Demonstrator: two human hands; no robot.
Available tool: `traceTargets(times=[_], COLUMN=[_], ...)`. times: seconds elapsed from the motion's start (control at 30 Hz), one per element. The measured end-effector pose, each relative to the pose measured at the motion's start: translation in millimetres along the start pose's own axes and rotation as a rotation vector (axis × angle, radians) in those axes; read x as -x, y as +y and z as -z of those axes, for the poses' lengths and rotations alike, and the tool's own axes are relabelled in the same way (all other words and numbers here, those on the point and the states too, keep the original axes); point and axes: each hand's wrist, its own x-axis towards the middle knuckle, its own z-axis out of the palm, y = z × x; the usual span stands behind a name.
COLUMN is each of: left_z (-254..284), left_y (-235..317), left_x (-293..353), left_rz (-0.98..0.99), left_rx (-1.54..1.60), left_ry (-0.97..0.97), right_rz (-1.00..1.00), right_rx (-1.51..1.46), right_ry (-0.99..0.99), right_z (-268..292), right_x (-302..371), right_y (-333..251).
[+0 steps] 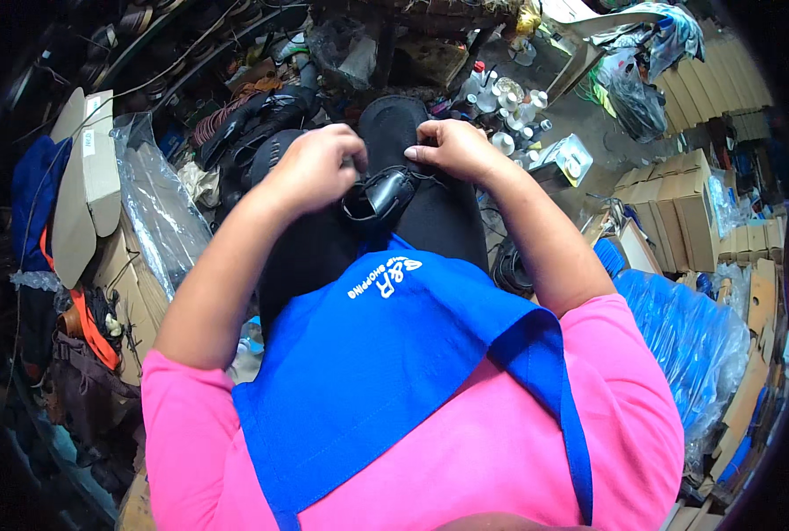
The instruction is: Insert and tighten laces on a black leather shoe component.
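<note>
Bottles (488, 99) and cardboard boxes (680, 212) right of black shoe (385, 194)

Lap in black trousers (456, 221): one black laced shoe (381, 195) upon it. Grey floor (592, 119): a cluster of small bottles (511, 108) ahead and right of the shoe; stacked cardboard boxes (677, 208) farther to its right.

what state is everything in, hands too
left hand: fingers curled, grip unclear
right hand: thumb and forefinger bent, grip unclear
black shoe: unworn, on the lap
blue apron: worn
bottles: clustered, several capped
plastic bag: crumpled
blue bundle: wrinkled
</note>
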Motion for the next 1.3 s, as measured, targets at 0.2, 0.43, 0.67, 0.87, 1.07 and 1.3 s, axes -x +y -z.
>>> traceTargets(times=[0.2,0.43,0.67,0.87,1.07,1.3], left_z=[-46,-48,-60,-45,-47,-74], left_y=[-28,-34,-23,-16,15,30], left_x=[-56,-45,-45,-21,13,18], left_rz=[-0.015,0.003,0.088,0.05,-0.142,-0.141], left_rx=[-0.292,-0.121,-0.222,-0.314,-0.369,-0.409], left_ry=[-0.413,-0.411,-0.375,-0.26,0.096,0.033], right_rz=[-0.056,-0.051,0.019,0.022,-0.006,0.013], right_rx=[-0.11,-0.117,-0.181,-0.228,-0.285,0.039], right_ry=[-0.133,-0.075,-0.038,-0.044,-0.099,-0.105], right_z=[0,3,4,2,11,30], right_x=[-9,-3,2,1,-2,-4], right_y=[14,15,25,46,28,-1])
